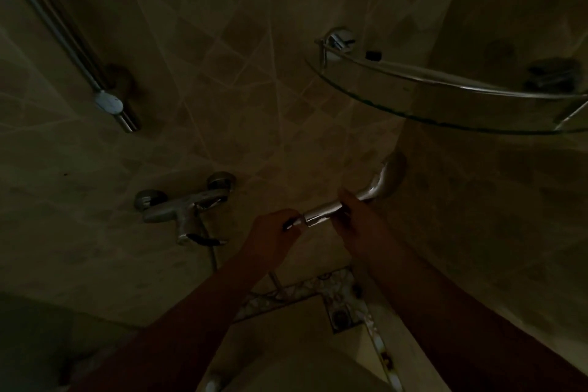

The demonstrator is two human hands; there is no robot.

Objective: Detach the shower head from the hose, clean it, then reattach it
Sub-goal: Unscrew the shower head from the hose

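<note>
In dim light, a chrome shower head [386,180] with its handle [321,215] lies roughly level in front of the tiled wall. My right hand [356,226] grips the handle near its middle. My left hand [272,237] pinches the hose nut at the handle's left end. The hose [212,256] drops from the mixer tap and reappears below my left wrist; its middle stretch is hidden by my arm.
A chrome mixer tap [181,212] is fixed to the wall at left. A slide rail [63,38] with a holder runs down the upper left. A glass corner shelf [451,99] juts out at upper right. A floor drain [340,317] sits below.
</note>
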